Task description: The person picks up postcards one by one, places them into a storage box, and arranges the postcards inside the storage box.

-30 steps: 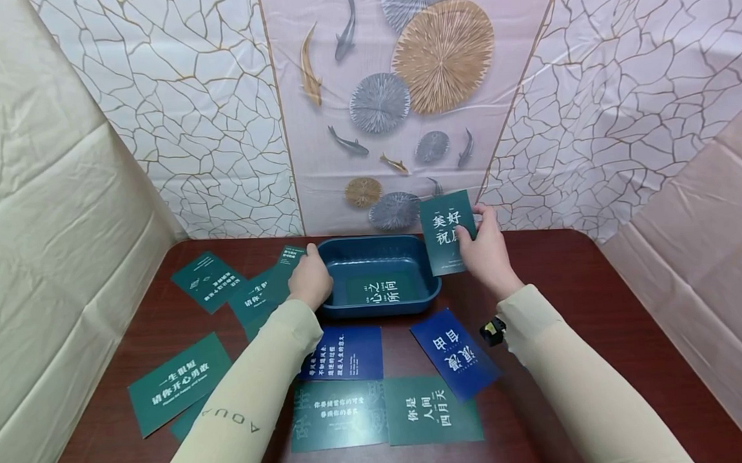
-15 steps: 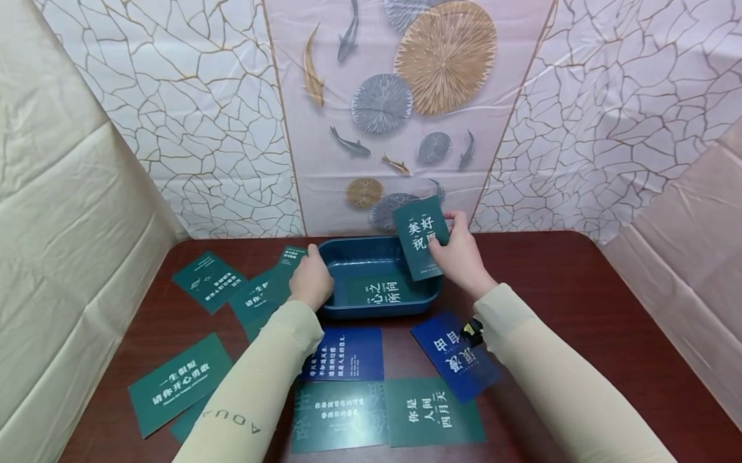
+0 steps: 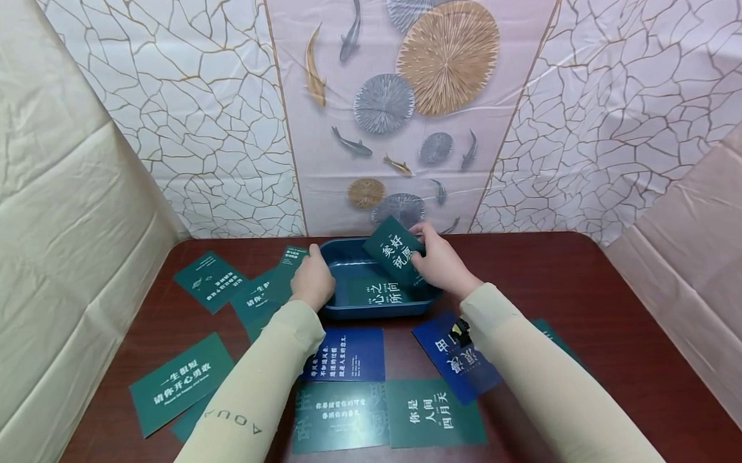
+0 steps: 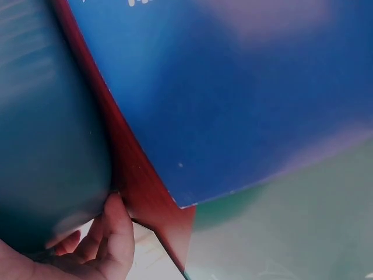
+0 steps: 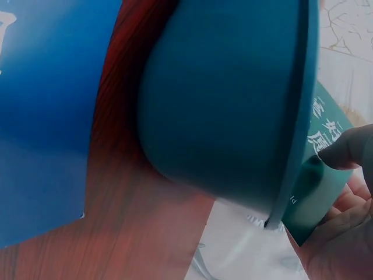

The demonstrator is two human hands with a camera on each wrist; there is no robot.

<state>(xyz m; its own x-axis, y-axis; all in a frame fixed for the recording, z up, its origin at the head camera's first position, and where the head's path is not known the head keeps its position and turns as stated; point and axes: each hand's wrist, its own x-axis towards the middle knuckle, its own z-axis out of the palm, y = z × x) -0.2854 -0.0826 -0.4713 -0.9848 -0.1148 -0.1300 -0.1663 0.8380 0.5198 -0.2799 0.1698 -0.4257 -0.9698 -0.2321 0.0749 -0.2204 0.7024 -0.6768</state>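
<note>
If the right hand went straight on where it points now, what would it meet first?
Likely the fish-patterned backdrop, beyond the blue basin; height is unclear, so the basin's far rim might come first.

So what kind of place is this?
Probably a little indoor nook closed off with cloth, maybe a booth. You can tell from the dark red wooden table, the fish-printed fabric backdrop behind it, and the cream cloth hanging on the left.

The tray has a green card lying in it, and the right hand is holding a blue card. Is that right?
Not quite: the held card is green, as the head view shows. The right hand does hold it, and another green card lies in the tray.
</note>
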